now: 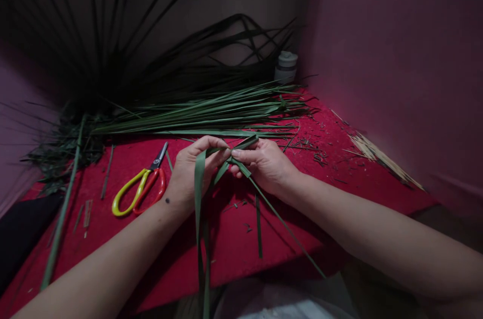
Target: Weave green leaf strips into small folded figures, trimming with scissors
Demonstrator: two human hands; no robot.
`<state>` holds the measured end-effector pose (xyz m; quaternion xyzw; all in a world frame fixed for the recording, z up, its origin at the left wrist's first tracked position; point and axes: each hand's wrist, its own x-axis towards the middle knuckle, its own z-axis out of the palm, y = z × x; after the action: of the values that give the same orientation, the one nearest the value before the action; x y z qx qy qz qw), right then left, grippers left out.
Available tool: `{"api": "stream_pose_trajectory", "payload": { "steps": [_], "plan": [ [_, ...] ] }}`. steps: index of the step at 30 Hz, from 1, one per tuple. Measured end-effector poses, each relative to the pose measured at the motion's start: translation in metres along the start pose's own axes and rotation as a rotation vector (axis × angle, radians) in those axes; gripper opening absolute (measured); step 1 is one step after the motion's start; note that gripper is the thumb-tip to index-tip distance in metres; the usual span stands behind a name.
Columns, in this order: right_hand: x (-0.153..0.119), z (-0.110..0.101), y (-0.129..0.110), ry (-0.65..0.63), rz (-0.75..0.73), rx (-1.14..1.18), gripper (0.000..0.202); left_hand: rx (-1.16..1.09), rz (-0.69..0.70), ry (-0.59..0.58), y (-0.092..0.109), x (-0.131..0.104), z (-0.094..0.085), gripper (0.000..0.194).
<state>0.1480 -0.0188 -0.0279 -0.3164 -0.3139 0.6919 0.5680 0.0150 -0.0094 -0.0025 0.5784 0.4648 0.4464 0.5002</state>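
Long green leaf strips (199, 193) are folded over one another between my two hands, above the middle of the red cloth. My left hand (196, 165) pinches the folded part with thumb and fingertips, and one wide strip loops over it and hangs past the cloth's front edge. My right hand (266, 160) grips the same folded piece from the other side, its thumb on top. A thin stem runs from the fold down to the right. Scissors (141, 188) with one yellow and one red handle lie just left of my left hand.
A pile of long green leaves (204, 115) spans the back of the red cloth (339, 183). Pale thin sticks (385, 158) lie at the right edge. A white roll-like object (286, 66) stands behind. At left are a long stalk (68, 198) and a dark item (28, 233).
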Motion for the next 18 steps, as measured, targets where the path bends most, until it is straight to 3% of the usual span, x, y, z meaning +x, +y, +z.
{"api": "stream_pose_trajectory", "payload": {
  "steps": [6,12,18],
  "plan": [
    [-0.0003,-0.0005,0.0021,0.002,-0.002,0.01,0.019,0.088,0.059,0.005,0.0004,0.0008,-0.0005,0.014],
    [-0.002,-0.0003,0.0062,-0.014,-0.108,-0.099,0.022,-0.039,-0.024,-0.067,0.0037,0.0008,-0.0009,0.016],
    [-0.0005,-0.0006,0.0054,-0.024,-0.042,-0.155,0.016,-0.107,-0.099,-0.145,0.003,0.0008,-0.0033,0.014]
  ]
}}
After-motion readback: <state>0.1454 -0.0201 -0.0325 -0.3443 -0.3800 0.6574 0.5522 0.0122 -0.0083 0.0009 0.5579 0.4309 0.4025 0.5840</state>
